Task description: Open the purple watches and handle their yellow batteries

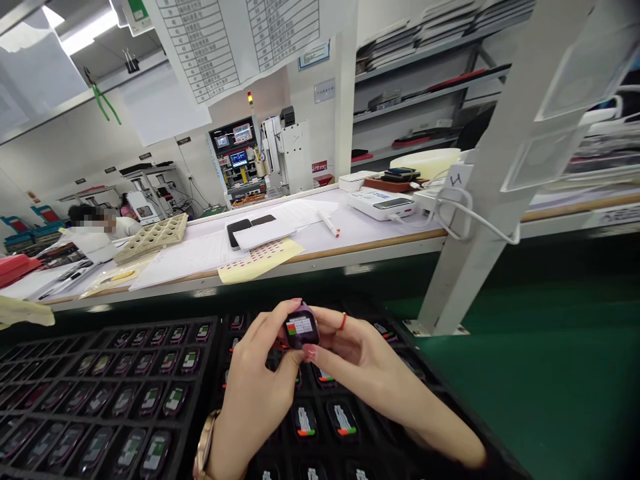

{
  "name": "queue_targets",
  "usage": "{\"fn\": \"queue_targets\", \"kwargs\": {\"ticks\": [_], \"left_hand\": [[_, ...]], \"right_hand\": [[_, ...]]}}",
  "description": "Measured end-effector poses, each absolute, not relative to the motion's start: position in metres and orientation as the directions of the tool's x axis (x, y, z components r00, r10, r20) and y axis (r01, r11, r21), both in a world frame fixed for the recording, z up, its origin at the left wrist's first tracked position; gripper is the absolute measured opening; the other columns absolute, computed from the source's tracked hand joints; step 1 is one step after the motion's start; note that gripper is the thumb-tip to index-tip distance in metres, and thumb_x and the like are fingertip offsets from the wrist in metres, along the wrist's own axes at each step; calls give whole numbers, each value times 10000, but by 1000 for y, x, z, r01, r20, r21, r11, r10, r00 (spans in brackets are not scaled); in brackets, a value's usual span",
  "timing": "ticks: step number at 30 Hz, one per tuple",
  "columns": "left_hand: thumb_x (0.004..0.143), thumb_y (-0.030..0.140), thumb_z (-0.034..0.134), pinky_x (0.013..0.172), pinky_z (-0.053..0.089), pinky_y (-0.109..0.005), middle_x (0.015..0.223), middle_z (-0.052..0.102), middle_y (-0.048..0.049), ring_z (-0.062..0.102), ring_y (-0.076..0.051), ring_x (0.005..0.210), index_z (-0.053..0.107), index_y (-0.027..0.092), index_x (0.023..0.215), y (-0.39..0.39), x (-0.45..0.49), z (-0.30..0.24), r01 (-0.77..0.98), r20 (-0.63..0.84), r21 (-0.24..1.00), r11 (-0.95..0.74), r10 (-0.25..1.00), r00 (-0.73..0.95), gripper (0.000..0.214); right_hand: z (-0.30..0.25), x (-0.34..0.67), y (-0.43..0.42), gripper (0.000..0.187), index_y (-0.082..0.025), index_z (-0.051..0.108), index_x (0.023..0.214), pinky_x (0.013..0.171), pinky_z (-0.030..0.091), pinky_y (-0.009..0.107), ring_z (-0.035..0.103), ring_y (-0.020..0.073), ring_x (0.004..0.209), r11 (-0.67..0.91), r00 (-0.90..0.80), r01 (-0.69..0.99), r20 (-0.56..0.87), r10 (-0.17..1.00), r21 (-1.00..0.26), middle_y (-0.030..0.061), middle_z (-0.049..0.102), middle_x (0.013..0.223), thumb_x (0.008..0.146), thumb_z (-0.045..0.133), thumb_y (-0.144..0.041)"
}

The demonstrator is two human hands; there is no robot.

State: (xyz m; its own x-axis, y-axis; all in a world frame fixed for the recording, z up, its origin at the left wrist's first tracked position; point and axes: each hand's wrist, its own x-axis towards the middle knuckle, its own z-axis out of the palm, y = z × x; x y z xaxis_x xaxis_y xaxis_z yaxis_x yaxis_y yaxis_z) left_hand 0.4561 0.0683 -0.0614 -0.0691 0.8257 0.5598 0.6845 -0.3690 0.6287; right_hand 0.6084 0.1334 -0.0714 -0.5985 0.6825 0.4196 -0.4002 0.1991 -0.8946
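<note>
Purple-framed smartwatch, screen lit, sits pinched between the left hand and right hand, above a black compartmented tray whose watches they partly cover. Beyond, a bench carries papers; a grey post stands rightward.

Watch over right tray; left tray alongside; bench behind.

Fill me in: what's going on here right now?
Someone's left hand and right hand together hold one small watch-like device, its lit face toward the camera. The hands are above a black tray with more such devices in it. A second tray, holding devices in rows, lies to the left.
</note>
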Motion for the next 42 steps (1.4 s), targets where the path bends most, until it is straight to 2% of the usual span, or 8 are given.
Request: {"fn": "queue_targets", "kwargs": {"ticks": [6,12,15,18,25,31,35,42], "left_hand": [[875,83,638,838,493,-137,1093,667,115,601,-58,850,505,504,1318,67,459,-60,674,569,631,-384,820,-66,626],[873,78,643,872,501,-154,1177,673,92,631,-73,940,523,465,1317,67,459,-59,680,571,623,-387,819,-57,601],[877,86,644,879,496,-149,1178,669,102,629,-70,957,513,479,1319,67,458,-60,679,573,622,-389,818,-56,606],[878,100,651,857,493,-141,1113,669,108,613,-61,880,508,491,1318,66,458,-59,681,574,622,-388,816,-59,606],[882,99,638,849,503,-176,1085,665,75,607,-85,856,513,468,1334,65,458,-58,687,575,615,-386,817,-55,596],[876,100,650,853,495,-160,1101,672,97,608,-74,858,516,487,1317,65,458,-58,678,574,623,-390,817,-58,602],[880,104,652,865,485,-148,1123,669,112,610,-65,889,514,500,1306,66,459,-58,673,567,631,-385,821,-61,598],[885,58,609,869,489,-177,1122,657,88,603,-80,883,503,488,1322,67,462,-61,693,575,610,-385,816,-53,622]], "right_hand": [[-75,611,134,370,-326,686,1284,975,521,339,661,235,1078,168,-599,-458,443,667,-873,41,704,1201,953,729,-485],[-71,613,135,345,-355,700,1270,976,526,337,671,231,1059,185,-609,-464,463,644,-866,35,712,1184,957,717,-498],[-70,613,134,356,-344,704,1267,982,527,353,670,243,1066,191,-609,-460,465,643,-867,44,712,1184,951,719,-508],[-72,613,134,376,-319,688,1293,992,527,371,662,257,1092,194,-616,-443,454,644,-875,57,699,1216,961,711,-494],[-74,613,133,399,-236,678,1312,978,549,396,683,275,1058,226,-608,-375,422,672,-899,86,714,1177,971,701,-442],[-69,614,133,429,-229,706,1269,991,546,436,681,301,1067,206,-607,-381,412,680,-901,98,714,1177,942,722,-506],[-67,613,132,363,-263,725,1232,974,552,399,671,284,1088,195,-593,-451,456,664,-871,81,711,1194,951,722,-493],[-72,602,128,372,-222,764,1137,904,590,381,706,288,994,196,-490,-417,401,774,-888,89,749,1071,916,753,-521]]}}
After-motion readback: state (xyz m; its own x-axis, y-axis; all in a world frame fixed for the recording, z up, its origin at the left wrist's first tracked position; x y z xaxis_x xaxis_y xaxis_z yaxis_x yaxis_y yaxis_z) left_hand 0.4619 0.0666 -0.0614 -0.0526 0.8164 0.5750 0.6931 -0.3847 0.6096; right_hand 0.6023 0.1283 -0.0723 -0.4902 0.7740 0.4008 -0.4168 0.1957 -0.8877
